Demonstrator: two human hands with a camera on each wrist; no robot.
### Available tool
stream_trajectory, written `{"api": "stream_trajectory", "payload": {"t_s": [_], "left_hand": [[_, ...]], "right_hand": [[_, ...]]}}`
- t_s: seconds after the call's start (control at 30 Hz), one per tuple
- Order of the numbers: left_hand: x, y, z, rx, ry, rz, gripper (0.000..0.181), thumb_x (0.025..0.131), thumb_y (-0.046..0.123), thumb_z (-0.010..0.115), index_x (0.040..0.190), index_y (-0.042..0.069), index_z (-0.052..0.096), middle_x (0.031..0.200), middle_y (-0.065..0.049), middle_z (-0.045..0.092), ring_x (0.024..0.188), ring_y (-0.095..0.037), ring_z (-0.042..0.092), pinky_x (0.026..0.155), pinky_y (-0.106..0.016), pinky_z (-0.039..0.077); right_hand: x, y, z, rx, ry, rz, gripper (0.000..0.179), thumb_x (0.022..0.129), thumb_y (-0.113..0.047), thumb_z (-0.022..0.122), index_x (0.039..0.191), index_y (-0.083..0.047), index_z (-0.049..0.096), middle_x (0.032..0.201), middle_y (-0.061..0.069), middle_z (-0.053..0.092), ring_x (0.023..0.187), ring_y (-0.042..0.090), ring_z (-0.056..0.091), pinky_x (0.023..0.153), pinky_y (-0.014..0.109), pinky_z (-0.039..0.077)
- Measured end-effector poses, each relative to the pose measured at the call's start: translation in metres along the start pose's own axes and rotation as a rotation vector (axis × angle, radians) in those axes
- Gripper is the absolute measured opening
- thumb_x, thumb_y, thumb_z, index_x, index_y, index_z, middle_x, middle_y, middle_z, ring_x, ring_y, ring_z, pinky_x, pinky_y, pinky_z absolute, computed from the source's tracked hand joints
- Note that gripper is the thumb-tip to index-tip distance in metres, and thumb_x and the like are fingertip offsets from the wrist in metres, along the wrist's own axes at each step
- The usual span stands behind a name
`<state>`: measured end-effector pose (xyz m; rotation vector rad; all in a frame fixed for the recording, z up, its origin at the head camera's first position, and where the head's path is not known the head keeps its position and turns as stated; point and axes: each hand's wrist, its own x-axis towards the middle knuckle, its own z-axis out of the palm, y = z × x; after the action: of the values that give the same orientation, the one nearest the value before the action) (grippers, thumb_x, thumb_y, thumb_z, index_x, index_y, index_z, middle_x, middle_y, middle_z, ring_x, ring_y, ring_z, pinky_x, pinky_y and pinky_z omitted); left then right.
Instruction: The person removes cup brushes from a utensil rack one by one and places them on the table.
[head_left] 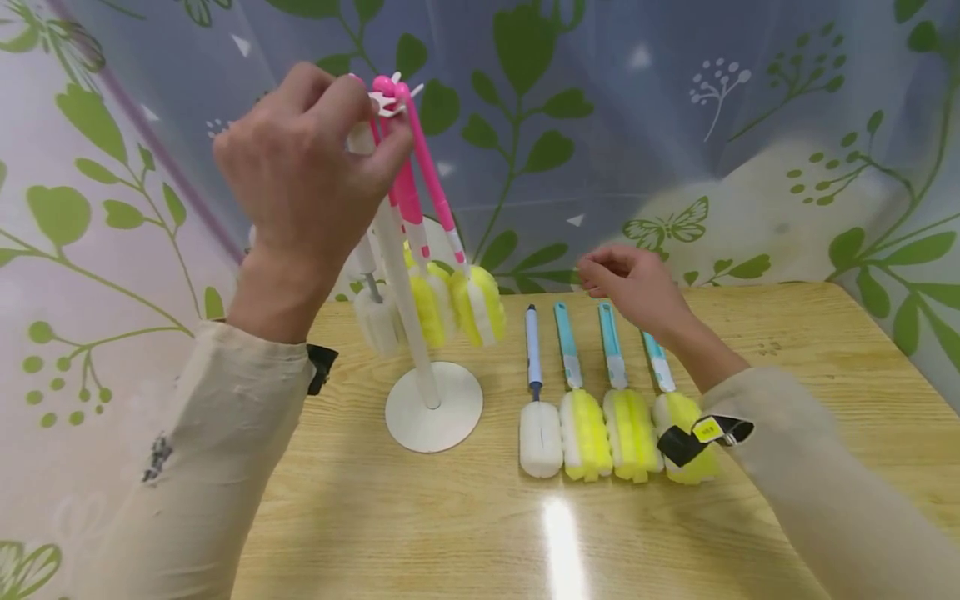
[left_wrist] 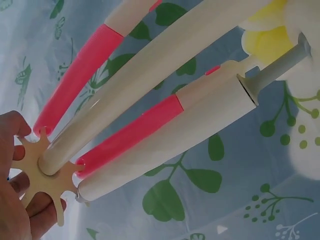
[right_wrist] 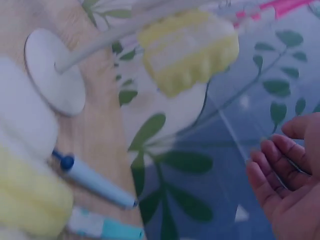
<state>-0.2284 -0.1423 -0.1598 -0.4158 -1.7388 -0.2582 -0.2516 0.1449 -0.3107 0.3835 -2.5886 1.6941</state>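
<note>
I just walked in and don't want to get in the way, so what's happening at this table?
A person's left hand grips a white stand by its hooked top. Pink-handled sponge brushes and a white-handled brush hang from it. The right hand is raised above the table and holds nothing. Lying in a row on the table are one pale-blue-handled brush and three teal-handled brushes.

The head view looks down over the tabletop (head_left: 352,525); both wrist views, nearer, tilted, face the backdrop (head_left: 510,187) and share the stand (head_left: 406,292).
</note>
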Motion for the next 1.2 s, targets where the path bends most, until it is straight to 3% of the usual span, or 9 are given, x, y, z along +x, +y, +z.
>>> {"api": "stream_trajectory", "payload": {"t_s": [0.2, 0.4, 0.57, 0.83, 0.97, 1.07, 1.2], "left_hand": [[0.001, 0.000, 0.003, 0.042, 0.025, 0.039, 0.025, 0.079, 0.017, 0.058, 0.059, 0.004, 0.051, 0.067, -0.011, 0.060, 0.047, -0.028, 0.046, 0.048, -0.034, 0.017], [0.001, -0.002, 0.004, 0.016, 0.041, 0.044, 0.027, 0.078, 0.019, 0.059, 0.058, 0.003, 0.053, 0.065, -0.012, 0.060, 0.046, -0.028, 0.046, 0.047, -0.035, 0.019], [0.000, -0.004, 0.006, -0.084, 0.061, 0.036, 0.024, 0.076, 0.017, 0.059, 0.058, 0.001, 0.056, 0.063, -0.011, 0.060, 0.047, -0.027, 0.048, 0.048, -0.034, 0.021], [0.001, -0.009, 0.009, -0.202, 0.112, 0.068, 0.020, 0.073, 0.015, 0.055, 0.059, 0.001, 0.055, 0.058, -0.010, 0.055, 0.044, -0.024, 0.041, 0.048, -0.033, 0.021], [0.001, -0.012, 0.008, -0.248, 0.101, 0.062, 0.020, 0.076, 0.017, 0.058, 0.064, 0.001, 0.060, 0.060, -0.008, 0.059, 0.047, -0.023, 0.050, 0.048, -0.035, 0.028], [0.002, -0.015, 0.006, -0.282, 0.079, 0.037, 0.021, 0.077, 0.021, 0.061, 0.070, 0.001, 0.067, 0.067, -0.006, 0.066, 0.057, -0.020, 0.061, 0.051, -0.037, 0.040], [0.004, -0.016, 0.003, -0.283, 0.055, -0.001, 0.024, 0.078, 0.023, 0.060, 0.076, 0.003, 0.073, 0.072, -0.004, 0.069, 0.064, -0.019, 0.065, 0.054, -0.039, 0.046]], "right_hand": [[0.011, -0.046, 0.029, 0.025, -0.071, -0.221, 0.041, 0.095, -0.035, 0.056, 0.126, -0.008, 0.059, 0.117, 0.005, 0.062, 0.101, 0.017, 0.060, 0.086, 0.035, 0.047], [0.018, -0.091, 0.056, 0.098, -0.132, -0.353, 0.046, 0.092, -0.027, 0.062, 0.134, -0.009, 0.053, 0.124, 0.000, 0.059, 0.107, 0.011, 0.058, 0.090, 0.031, 0.045], [0.018, -0.110, 0.072, 0.157, -0.098, -0.349, 0.044, 0.089, -0.024, 0.066, 0.129, -0.007, 0.057, 0.116, -0.001, 0.063, 0.100, 0.012, 0.061, 0.086, 0.029, 0.048], [0.016, -0.115, 0.077, 0.158, -0.015, -0.331, 0.037, 0.087, -0.020, 0.069, 0.121, -0.006, 0.063, 0.107, 0.000, 0.066, 0.089, 0.013, 0.064, 0.080, 0.028, 0.050], [0.016, -0.115, 0.077, 0.142, -0.007, -0.326, 0.036, 0.086, -0.022, 0.070, 0.118, -0.007, 0.065, 0.104, -0.001, 0.068, 0.086, 0.014, 0.063, 0.077, 0.030, 0.050], [0.015, -0.116, 0.076, 0.151, -0.004, -0.330, 0.035, 0.086, -0.022, 0.071, 0.117, -0.007, 0.066, 0.102, 0.000, 0.068, 0.085, 0.014, 0.064, 0.076, 0.030, 0.051], [0.014, -0.118, 0.072, 0.184, 0.021, -0.352, 0.032, 0.085, -0.018, 0.071, 0.113, -0.005, 0.067, 0.100, 0.003, 0.069, 0.085, 0.017, 0.065, 0.077, 0.031, 0.051]]}}
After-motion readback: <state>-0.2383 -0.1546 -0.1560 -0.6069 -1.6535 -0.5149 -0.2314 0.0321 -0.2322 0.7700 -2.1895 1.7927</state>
